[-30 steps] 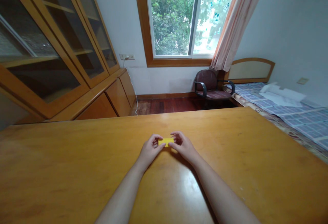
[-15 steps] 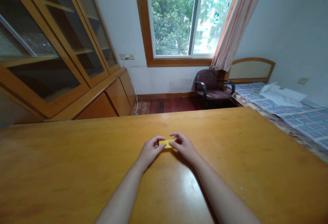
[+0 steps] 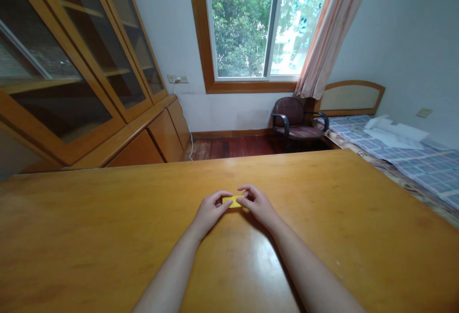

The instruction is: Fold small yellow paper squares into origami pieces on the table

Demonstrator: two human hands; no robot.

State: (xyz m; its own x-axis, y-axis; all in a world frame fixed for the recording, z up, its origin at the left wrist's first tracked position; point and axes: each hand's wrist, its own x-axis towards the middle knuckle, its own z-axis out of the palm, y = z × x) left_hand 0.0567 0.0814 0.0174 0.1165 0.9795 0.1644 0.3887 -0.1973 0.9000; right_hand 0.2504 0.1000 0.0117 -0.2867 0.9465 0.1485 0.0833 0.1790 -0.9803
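Observation:
A small folded piece of yellow paper lies on the wooden table, about at its middle. My left hand pinches its left end with curled fingers. My right hand pinches its right end, thumb and fingertips pressed on the paper. The two hands nearly touch, and they hide most of the paper.
Beyond the table's far edge are a dark red armchair, a window with a pink curtain, and a bed at the right. Glass-fronted wooden cabinets line the left wall.
My hands have drawn slightly closer together over the yellow paper, so less of it shows. Nothing else has moved.

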